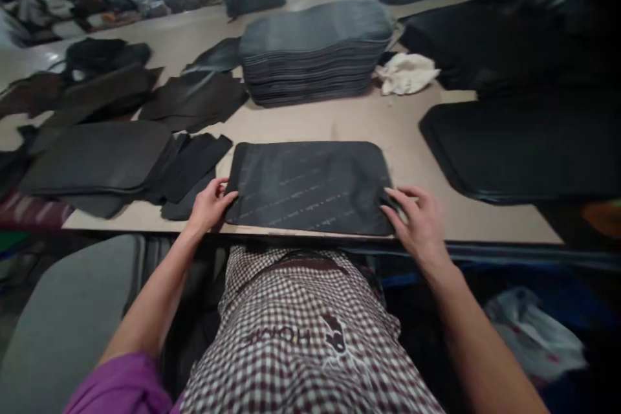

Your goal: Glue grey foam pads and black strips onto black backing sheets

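A dark rectangular panel with rounded corners and faint diagonal lettering lies flat at the table's front edge, straight before me. My left hand grips its left edge, thumb on top and fingers curled at the side. At the opposite edge, my right hand pinches the panel between thumb and fingers. The undersides of the panel and of the fingertips are hidden. Dark cut pieces lie just left of my left hand.
Behind the panel stands a tall stack of grey panels, with a crumpled white cloth to its right. More dark panels lie at right, and another stack at left. A clear plastic bag is below the table.
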Tool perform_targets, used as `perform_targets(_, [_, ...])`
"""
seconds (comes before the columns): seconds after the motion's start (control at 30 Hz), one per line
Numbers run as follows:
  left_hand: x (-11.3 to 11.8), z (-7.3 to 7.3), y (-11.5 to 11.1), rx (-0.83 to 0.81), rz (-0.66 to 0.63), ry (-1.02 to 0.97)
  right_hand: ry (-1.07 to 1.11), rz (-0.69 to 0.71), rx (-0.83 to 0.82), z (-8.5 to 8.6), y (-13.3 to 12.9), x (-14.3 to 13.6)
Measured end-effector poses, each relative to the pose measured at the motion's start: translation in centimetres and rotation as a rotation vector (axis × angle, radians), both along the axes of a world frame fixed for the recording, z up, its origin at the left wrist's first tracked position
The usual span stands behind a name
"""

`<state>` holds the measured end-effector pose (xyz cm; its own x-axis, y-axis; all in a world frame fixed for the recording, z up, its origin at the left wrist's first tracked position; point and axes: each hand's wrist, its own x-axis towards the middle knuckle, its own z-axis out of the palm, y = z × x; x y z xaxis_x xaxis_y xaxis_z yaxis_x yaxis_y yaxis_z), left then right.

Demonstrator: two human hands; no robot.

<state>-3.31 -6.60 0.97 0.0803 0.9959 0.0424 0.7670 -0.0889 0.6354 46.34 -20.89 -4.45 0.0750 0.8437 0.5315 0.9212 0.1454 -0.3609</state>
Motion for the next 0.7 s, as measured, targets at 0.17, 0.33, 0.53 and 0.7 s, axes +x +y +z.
perform_targets(0.17, [-0.9, -0.6, 1.1, -0.069, -0.023, -0.283, -0.044, 0.188, -0.126, -0.7, 0.8, 0.7])
perform_targets(0.33, [-0.9, -1.0, 1.1, -0.025, -0.015, -0.318, -0.040, 0.204, -0.109, -0.7, 0.9, 1.0])
perform_targets(0.53, [-0.3, -0.7, 0.9, 0.116, -0.019, -0.281, -0.050, 0.227, -0.069, -0.7, 0.9, 0.9])
perform_targets(0.7, [-0.4, -1.6, 0.6, 0.135, -0.009, -0.283, -0.108, 0.226, -0.026, -0.6, 0.9, 0.9])
